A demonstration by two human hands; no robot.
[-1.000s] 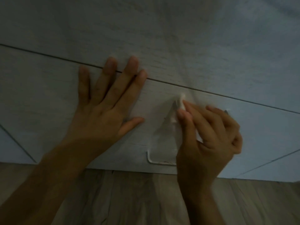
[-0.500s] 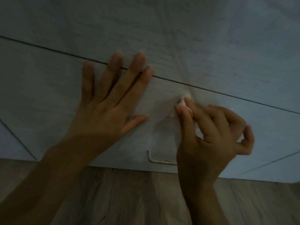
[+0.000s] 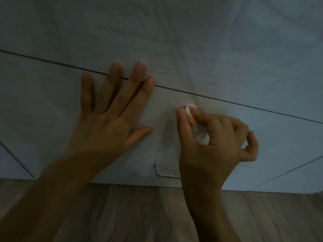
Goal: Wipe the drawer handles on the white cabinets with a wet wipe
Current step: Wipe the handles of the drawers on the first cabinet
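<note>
Wet wipe [image 3: 188, 110] | pinched, R hand [image 3: 215, 147] | L hand [image 3: 108, 123] flat on cabinet [image 3: 227, 49]

Dim light, grey-brown wood-grain floor [image 3: 139, 215], white cabinet fronts [image 3: 174, 32] with thin dark seams

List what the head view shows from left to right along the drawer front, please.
left hand, flat on the drawer front → visible corner of the drawer handle → right hand. The wet wipe sits pinched within the right hand's span, so it gets no slot of its own.
</note>
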